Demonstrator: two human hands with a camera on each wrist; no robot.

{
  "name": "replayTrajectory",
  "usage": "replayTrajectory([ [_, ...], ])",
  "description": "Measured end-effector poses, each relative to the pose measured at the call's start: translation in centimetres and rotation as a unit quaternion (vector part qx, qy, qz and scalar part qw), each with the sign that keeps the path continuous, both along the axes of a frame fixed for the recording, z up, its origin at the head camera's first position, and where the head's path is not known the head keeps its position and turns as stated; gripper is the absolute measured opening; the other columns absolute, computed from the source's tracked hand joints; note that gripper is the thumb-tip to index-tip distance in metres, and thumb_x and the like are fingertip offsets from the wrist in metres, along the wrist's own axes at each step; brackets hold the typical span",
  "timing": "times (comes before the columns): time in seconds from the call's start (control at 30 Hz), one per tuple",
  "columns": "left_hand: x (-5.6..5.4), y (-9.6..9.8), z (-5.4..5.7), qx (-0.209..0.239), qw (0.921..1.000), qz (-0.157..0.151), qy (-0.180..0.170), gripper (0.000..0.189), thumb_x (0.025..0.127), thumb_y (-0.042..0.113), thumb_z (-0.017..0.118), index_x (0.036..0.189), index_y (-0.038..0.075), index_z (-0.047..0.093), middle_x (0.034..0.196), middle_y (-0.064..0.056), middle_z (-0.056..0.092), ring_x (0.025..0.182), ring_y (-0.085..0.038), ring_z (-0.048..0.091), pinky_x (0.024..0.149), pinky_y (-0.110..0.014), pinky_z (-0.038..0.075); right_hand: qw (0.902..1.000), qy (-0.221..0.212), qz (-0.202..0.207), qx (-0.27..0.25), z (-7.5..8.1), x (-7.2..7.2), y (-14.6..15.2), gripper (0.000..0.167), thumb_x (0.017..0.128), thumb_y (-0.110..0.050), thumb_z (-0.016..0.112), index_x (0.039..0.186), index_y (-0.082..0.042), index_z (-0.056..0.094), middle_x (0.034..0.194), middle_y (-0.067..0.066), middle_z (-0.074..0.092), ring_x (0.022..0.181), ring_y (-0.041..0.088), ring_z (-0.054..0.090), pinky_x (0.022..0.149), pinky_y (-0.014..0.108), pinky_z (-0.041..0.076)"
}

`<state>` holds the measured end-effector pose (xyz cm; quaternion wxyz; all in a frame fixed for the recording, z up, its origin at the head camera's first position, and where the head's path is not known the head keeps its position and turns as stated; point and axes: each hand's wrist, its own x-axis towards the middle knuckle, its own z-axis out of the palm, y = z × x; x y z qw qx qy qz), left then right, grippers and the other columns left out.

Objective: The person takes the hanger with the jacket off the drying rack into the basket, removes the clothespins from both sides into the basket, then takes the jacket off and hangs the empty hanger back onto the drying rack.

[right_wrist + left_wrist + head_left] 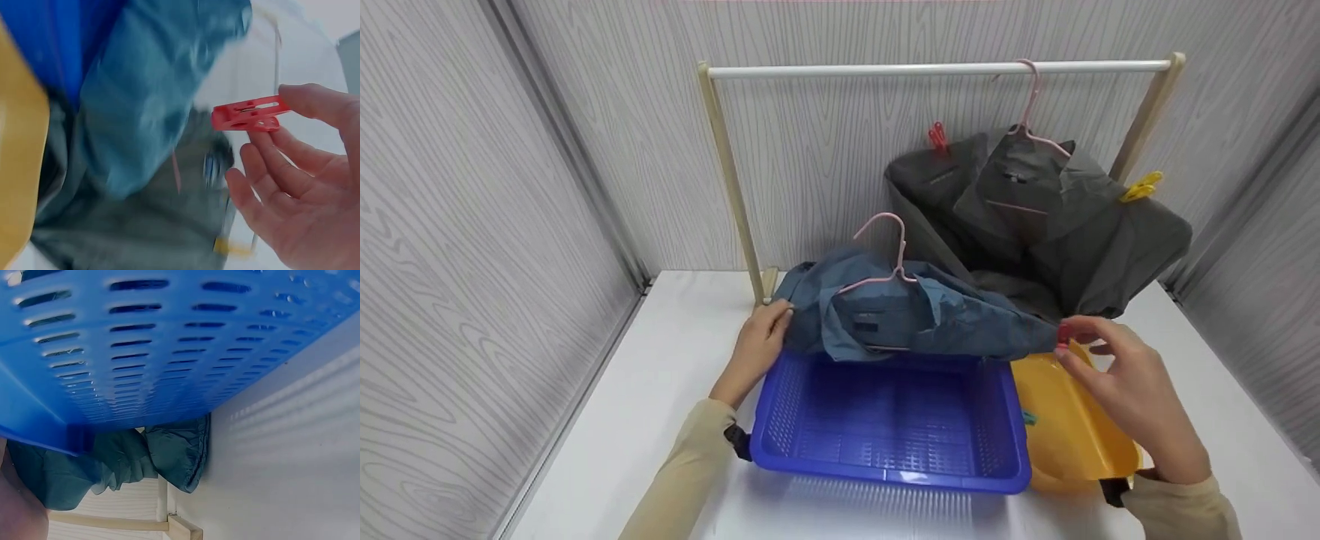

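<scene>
Taking the blue basket (885,424) as the dial's centre, the left hand (761,337) at ten o'clock is gripping the edge of a blue garment (975,324), which is lying at twelve over the far rim, wearing a pink hanger (899,268). A dark grey garment (1027,255) is hanging at one. Around two, the right hand (1140,390) is pinching a red clothespin (228,117) just beside the blue sleeve.
</scene>
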<state>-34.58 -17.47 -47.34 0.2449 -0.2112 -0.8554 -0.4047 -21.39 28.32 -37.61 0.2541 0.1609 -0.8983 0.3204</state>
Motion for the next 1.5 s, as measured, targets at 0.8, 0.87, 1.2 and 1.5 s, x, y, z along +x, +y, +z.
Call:
replayTrajectory([
  [0.8,1.0,-0.5,0.0,0.031,0.9995,-0.005,-0.007,0.018,0.104,0.016,0.05,0.105,0.006,0.064,0.093,-0.006,0.06,0.091,-0.025,0.054,0.08,-0.045,0.044,0.9941,-0.07,-0.036,-0.075,-4.6,-2.2,1.4,0.043,0.099,-0.019,0.061,0.138,-0.003,0.05,0.143,0.021,0.044,0.132,0.041,0.038,0.101,0.062,0.035],
  [0.87,1.3,-0.4,-0.4,0.047,0.9988,-0.004,-0.017,0.019,0.105,0.018,0.05,0.105,0.007,0.065,0.093,-0.005,0.058,0.091,-0.023,0.053,0.081,-0.044,0.043,0.9924,-0.077,-0.01,-0.095,-5.4,-2.9,1.1,0.047,0.101,-0.02,0.058,0.144,-0.004,0.045,0.149,0.02,0.038,0.136,0.04,0.034,0.104,0.062,0.032],
  [1.2,2.8,0.4,-2.2,0.169,0.9824,0.012,-0.078,0.026,0.103,0.025,0.054,0.117,0.006,0.065,0.109,-0.007,0.061,0.097,-0.02,0.054,0.086,-0.037,0.042,0.9803,-0.087,-0.009,-0.177,-8.1,-4.5,-0.2,0.047,0.106,-0.015,0.044,0.152,-0.008,0.036,0.14,0.019,0.039,0.119,0.026,0.046,0.105,0.036,0.037],
  [1.5,4.5,0.4,-2.9,0.241,0.9647,0.051,-0.093,0.034,0.102,0.031,0.056,0.123,0.004,0.057,0.12,-0.008,0.054,0.11,-0.019,0.05,0.096,-0.037,0.038,0.9511,0.007,-0.093,-0.295,-10.9,-5.1,-5.2,0.047,0.105,-0.022,0.049,0.146,-0.006,0.036,0.137,0.015,0.032,0.129,0.025,0.038,0.109,0.045,0.034],
])
